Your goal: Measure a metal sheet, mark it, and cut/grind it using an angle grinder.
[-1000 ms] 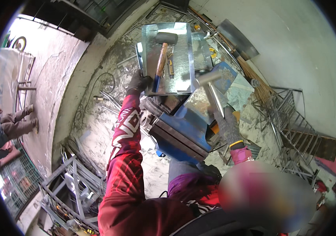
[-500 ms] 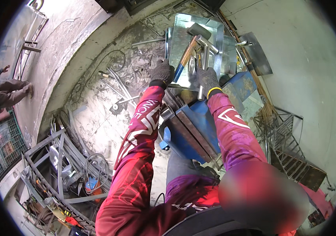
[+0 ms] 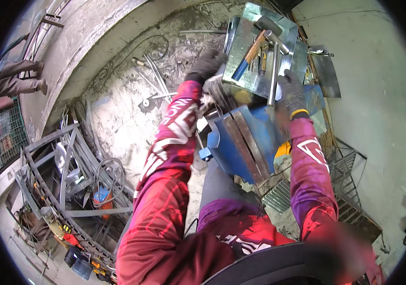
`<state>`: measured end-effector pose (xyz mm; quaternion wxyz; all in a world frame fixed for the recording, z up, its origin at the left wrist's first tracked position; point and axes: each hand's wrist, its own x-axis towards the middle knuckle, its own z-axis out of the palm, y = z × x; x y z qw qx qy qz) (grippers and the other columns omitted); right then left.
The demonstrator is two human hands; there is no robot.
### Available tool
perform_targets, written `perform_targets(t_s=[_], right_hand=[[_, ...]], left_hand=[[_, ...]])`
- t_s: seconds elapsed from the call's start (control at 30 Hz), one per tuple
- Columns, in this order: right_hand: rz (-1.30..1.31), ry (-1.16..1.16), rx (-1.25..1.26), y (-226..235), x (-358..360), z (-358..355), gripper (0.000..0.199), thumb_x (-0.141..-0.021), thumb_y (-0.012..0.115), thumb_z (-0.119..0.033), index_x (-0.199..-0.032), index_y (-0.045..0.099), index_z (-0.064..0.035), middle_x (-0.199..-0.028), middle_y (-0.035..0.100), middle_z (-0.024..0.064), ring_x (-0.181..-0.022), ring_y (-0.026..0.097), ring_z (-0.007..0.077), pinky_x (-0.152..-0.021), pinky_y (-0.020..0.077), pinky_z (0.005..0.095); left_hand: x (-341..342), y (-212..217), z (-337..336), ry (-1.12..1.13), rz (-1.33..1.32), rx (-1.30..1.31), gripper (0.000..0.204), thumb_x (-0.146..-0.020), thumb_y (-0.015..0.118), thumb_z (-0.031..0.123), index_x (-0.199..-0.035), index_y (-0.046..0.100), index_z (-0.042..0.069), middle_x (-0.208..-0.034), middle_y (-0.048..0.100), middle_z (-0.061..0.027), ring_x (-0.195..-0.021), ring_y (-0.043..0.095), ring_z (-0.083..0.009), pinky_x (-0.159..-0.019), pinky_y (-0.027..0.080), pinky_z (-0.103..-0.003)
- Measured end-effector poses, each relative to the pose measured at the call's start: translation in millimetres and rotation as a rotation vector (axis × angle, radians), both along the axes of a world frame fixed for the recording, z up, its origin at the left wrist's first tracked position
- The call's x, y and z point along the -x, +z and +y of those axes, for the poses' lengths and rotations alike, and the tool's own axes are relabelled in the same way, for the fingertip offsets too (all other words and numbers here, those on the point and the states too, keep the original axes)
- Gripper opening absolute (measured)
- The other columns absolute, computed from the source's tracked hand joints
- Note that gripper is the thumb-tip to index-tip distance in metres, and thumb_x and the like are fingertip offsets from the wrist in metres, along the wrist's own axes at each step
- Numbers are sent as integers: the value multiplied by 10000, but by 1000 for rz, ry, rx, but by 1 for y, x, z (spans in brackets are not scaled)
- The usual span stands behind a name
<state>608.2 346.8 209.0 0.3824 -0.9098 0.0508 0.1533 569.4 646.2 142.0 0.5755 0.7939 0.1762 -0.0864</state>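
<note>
My gloved left hand (image 3: 206, 66) grips the near left edge of the folded sheet-metal piece (image 3: 250, 71) on the blue vise (image 3: 243, 137), and my gloved right hand (image 3: 290, 92) is closed around the steel bar (image 3: 273, 71) standing across the sheet's right part. A wooden-handled hammer (image 3: 252, 47) lies on the sheet between my hands, just beside the bar. There is bare concrete floor (image 3: 117, 118) to my left, and metal frames (image 3: 56, 190) crowd the lower left.
</note>
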Motion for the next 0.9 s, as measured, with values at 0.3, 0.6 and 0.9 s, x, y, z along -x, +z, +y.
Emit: perform_targets(t_s=[0.3,0.6,0.9], right_hand=[[-46,-192,-392,94,120,-117,264,-900,627,-107,-1140,619,4,-930,625,57,-835,598,139,-752,522,275],[-361,-22,-459,122,284,-130,132,-910,623,-58,-1035,649,-26,-888,625,16,-813,575,110,-742,479,258],[-190,408,-306,132,519,-135,277,-873,640,-230,-1069,665,-35,-1043,642,185,-979,623,343,-867,492,421]], left_hand=[[294,-23,67,301,259,-360,431,-850,546,351,-950,639,-57,-970,663,-262,-936,631,-395,-831,478,-425],[606,-47,-94,-38,741,-39,406,-834,624,365,-983,679,-9,-935,698,-185,-874,664,-285,-777,503,-378],[675,30,-103,38,778,136,318,-857,587,288,-999,649,11,-751,637,-83,-590,603,-175,-536,480,-329]])
